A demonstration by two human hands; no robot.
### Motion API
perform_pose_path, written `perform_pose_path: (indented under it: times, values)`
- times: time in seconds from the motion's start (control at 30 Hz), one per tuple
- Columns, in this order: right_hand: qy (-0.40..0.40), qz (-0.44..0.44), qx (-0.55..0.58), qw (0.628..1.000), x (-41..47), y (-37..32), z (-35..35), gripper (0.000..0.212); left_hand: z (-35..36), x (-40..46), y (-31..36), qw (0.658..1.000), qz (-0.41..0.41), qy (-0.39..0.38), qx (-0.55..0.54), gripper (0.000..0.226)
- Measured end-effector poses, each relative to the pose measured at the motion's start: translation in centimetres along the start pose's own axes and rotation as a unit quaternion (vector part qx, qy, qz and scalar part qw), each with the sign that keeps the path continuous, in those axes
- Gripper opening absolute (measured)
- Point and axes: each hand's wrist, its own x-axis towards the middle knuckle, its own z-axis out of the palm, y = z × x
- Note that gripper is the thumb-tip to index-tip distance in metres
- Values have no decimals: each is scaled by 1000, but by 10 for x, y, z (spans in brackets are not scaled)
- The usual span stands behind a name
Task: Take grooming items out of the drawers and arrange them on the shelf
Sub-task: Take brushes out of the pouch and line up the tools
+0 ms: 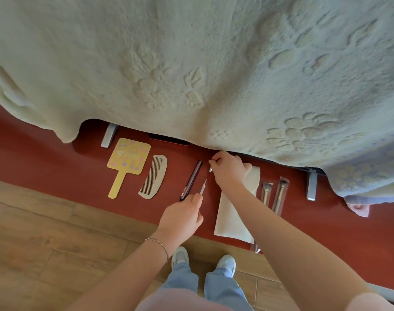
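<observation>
On the red shelf (46, 153) lie a yellow hand mirror (127, 163), a pale comb (154, 176), a dark slim pen-like stick (191, 180), a white folded cloth (230, 218) and two wrapped brushes (273, 194). My left hand (180, 218) grips a thin silver tool (204, 186) with its tip pointing up and away. My right hand (228, 170) is just beyond it and pinches a small silver piece (210, 169), partly resting over the cloth.
A large cream blanket (214, 63) hangs over the furniture above the shelf and hides what lies behind. Two grey metal brackets (109, 135) (312, 184) stand on the shelf. A wooden floor (46, 243) and my shoes (202, 259) lie below.
</observation>
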Motion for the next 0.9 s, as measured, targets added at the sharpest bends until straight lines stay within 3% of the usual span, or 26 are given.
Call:
perform_pose_path:
  times: [0.4, 0.53, 0.7, 0.9]
  values:
    - [27, -17, -60, 998, 1, -4, 15, 21, 7, -2, -9, 994, 36, 102, -6, 23]
    - [38, -30, -21, 999, -4, -2, 5, 22, 2, 9, -21, 987, -19, 153, -36, 20]
    - [57, -23, 68, 996, -21, 6, -20, 19, -5, 25, -25, 991, -103, 83, -18, 30]
    - [23, 0, 129, 991, -45, 24, -35, 21, -4, 29, -27, 991, -118, 62, -30, 28]
